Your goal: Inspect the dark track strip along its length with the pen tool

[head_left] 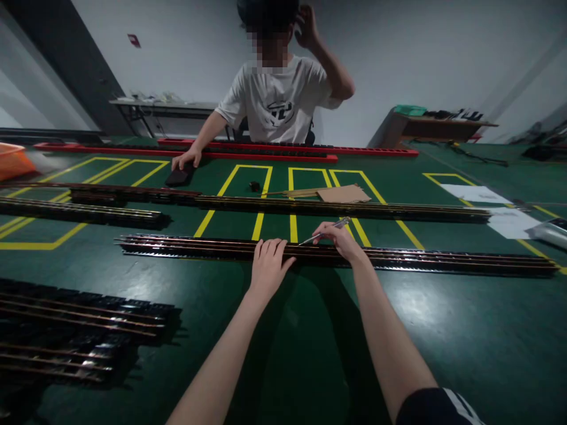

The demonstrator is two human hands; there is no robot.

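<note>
A long black slotted strip (420,260) with copper-coloured bars along its length lies across the green table in front of me. My left hand (269,262) rests flat over its middle, fingers stretched out and thumb apart. Just to the right, my right hand (339,238) is closed around a slim silver pointed tool (342,222). The tool slants down to the left, and its thin tip is at the strip's upper edge close to my left fingertips. Whether the tip touches the strip I cannot tell.
More such strips lie beyond (345,206) and at the lower left (80,313). Brown cardboard (343,193) and white papers (509,222) are on the table (443,330). Opposite, a person (279,100) has one hand on a dark block (179,176) near red rails (266,154).
</note>
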